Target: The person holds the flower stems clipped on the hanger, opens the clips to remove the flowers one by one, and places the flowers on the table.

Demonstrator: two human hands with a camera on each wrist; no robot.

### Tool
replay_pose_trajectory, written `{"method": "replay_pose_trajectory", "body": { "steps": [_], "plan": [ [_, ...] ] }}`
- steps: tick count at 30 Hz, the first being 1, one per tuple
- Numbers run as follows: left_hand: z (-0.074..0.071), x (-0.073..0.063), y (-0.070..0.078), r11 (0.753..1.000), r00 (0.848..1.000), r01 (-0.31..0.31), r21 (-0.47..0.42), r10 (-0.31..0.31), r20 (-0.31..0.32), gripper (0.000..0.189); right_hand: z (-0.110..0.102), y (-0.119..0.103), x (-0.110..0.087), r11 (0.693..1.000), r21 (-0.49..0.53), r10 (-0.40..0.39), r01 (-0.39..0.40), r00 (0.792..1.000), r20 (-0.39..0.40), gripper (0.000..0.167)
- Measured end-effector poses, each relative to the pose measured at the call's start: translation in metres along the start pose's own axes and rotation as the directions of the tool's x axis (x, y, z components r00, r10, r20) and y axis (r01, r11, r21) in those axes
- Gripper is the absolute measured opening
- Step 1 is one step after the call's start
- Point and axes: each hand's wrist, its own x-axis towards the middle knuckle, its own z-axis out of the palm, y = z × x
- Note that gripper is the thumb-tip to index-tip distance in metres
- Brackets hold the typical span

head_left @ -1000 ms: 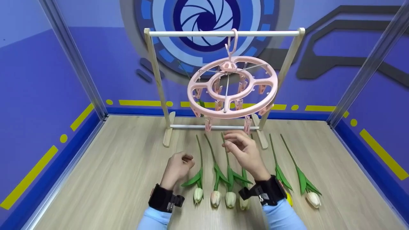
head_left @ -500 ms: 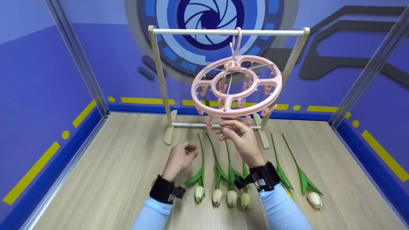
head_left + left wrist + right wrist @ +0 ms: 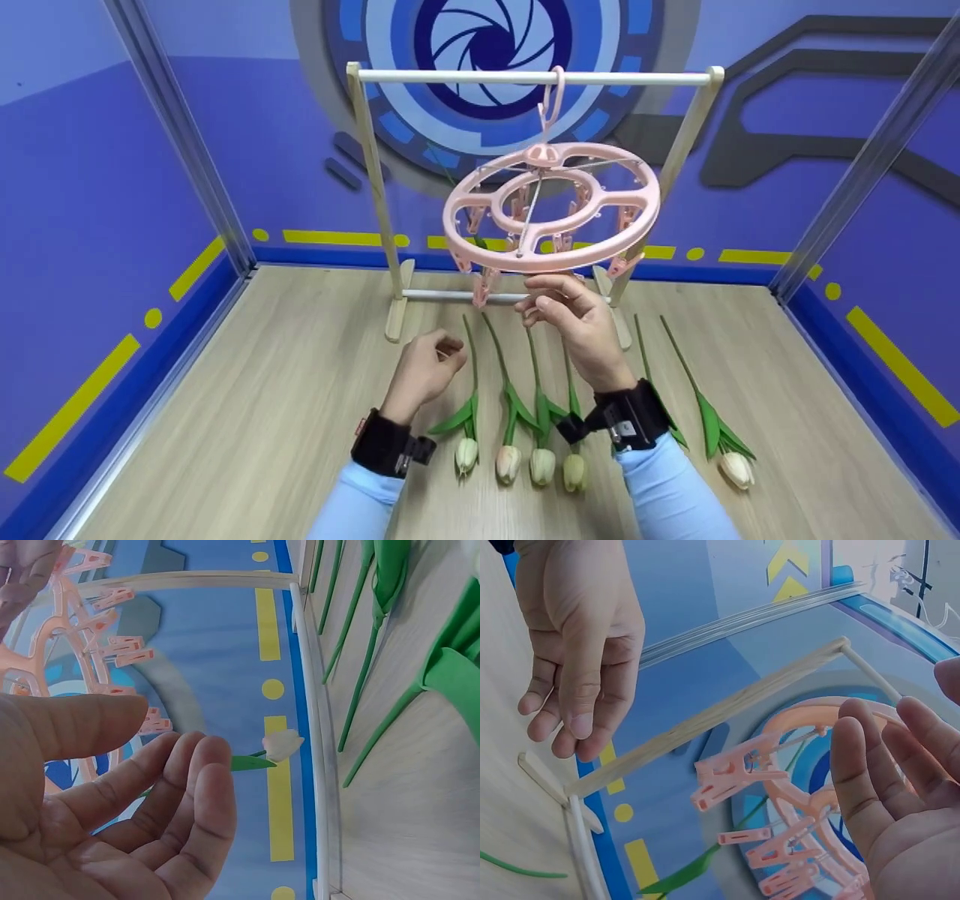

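Observation:
A round pink clip hanger hangs by its hook from the rack's top bar, with several pink clips dangling below its rings. My right hand is raised at the front of its outer ring, fingertips right at the rim, fingers loosely bent and spread in the right wrist view. Lower and to the left, my left hand hovers beside the leftmost tulip stem, loosely curled and holding nothing. Behind the hanger, a white tulip hangs bloom-down, its green leaf showing in the right wrist view.
Several tulips lie in a row on the wooden table, stems away from me, including a pinkish bloom and a white one at far right. One bloom is hidden behind my right wrist. The wooden rack stands at the back.
My right hand has risen to the hanger's front rim, then shifted slightly right. The hanger has tilted and turned a little, its front clip swinging left. My left hand has lifted slightly.

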Motion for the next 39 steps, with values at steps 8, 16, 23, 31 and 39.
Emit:
{"method": "replay_pose_trajectory", "body": {
  "steps": [8, 16, 23, 31, 39],
  "plan": [
    [0.0, 0.006, 0.004, 1.0, 1.0, -0.002, 0.01, 0.002, -0.006, 0.015, -0.013, -0.007, -0.006, 0.995, 0.046, -0.085, 0.085, 0.996, -0.002, 0.027],
    [-0.004, 0.019, 0.011, 1.0, 0.999, 0.005, 0.004, -0.005, -0.035, 0.018, -0.035, -0.019, -0.014, 0.983, 0.145, -0.106, 0.11, 0.994, -0.034, 0.029],
    [-0.003, 0.04, 0.019, 1.0, 0.99, 0.008, -0.006, -0.009, -0.142, 0.023, -0.056, -0.026, -0.018, 0.953, 0.276, -0.12, 0.124, 0.992, -0.029, 0.028],
    [0.002, 0.067, 0.026, 0.998, 0.973, 0.018, -0.053, -0.03, -0.227, 0.048, -0.074, -0.029, -0.017, 0.886, 0.446, -0.118, 0.128, 0.992, -0.049, 0.028],
    [0.011, 0.083, 0.02, 0.96, 0.986, -0.097, -0.261, 0.057, -0.157, 0.052, -0.089, -0.025, -0.014, 0.865, 0.494, -0.076, 0.091, 0.996, -0.051, 0.029]
  ]
}}
